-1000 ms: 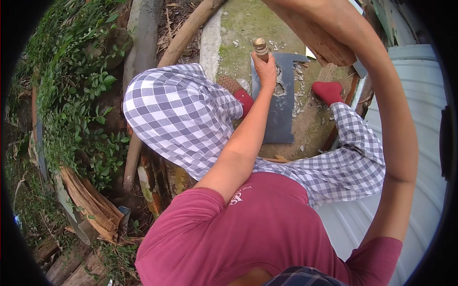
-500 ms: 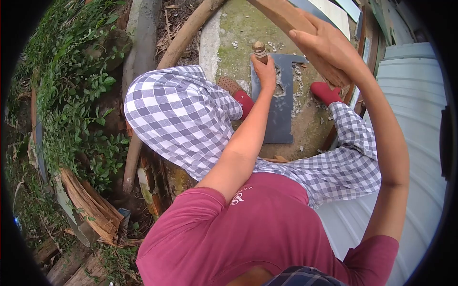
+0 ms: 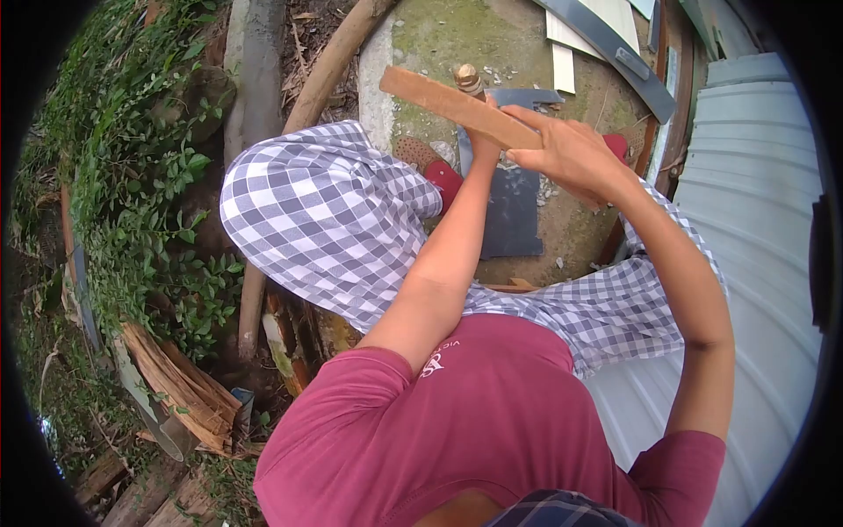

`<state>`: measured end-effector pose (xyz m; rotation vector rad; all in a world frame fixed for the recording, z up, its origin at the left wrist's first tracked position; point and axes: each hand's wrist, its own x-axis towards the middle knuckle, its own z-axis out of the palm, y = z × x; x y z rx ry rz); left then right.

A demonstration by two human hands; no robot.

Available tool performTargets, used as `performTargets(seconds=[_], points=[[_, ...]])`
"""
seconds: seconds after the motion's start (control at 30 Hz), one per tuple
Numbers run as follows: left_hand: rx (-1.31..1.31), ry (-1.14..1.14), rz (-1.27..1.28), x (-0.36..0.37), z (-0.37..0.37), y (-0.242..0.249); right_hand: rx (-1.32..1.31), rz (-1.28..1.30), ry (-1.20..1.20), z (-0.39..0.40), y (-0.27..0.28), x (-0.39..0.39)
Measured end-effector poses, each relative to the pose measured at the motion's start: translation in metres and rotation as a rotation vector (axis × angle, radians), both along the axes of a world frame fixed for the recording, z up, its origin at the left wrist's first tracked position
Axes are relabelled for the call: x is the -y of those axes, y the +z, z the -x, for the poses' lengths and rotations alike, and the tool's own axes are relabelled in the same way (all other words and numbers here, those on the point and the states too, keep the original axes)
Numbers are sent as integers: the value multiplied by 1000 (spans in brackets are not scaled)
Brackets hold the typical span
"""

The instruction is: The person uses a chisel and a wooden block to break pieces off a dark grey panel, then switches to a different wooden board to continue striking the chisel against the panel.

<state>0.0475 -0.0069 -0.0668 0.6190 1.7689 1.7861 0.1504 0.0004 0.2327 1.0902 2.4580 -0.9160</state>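
My left hand (image 3: 483, 145) is wrapped round a chisel (image 3: 469, 79), whose banded wooden handle end sticks up above the fist; its blade is hidden. My right hand (image 3: 575, 151) grips a thick flat length of wood (image 3: 448, 105), which passes in front of my left hand and partly covers it. Beneath both hands lies a dark grey board (image 3: 512, 215) on the ground, with a notch at its far right corner. The board's middle, where a ragged hole showed earlier, is now mostly covered. Pale chips lie around it.
My feet in red socks, one in a brown perforated shoe (image 3: 414, 154), stand on either side of the board. White and grey strips (image 3: 606, 44) lie at far right, beside pale corrugated sheet metal (image 3: 746, 167). Left are a log (image 3: 329, 79), leafy plants (image 3: 158, 184) and split wood (image 3: 180, 386).
The length of wood in my right hand has swung down and left, from raised at the upper right to over my left hand. My left hand stays on the chisel.
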Motion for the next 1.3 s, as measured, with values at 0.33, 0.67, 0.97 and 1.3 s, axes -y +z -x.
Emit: performTargets(seconds=[0.33, 0.67, 0.97, 1.3], points=[[251, 259, -134, -3, 55, 43, -628, 123, -727, -107, 38, -13], [731, 476, -209, 6, 84, 14, -813, 229, -1215, -168, -34, 30], [878, 668, -8, 22, 102, -33, -938, 328, -1279, -163, -30, 24], [749, 400, -126, 29, 89, 31, -966, 388, -1249, -154, -23, 24]])
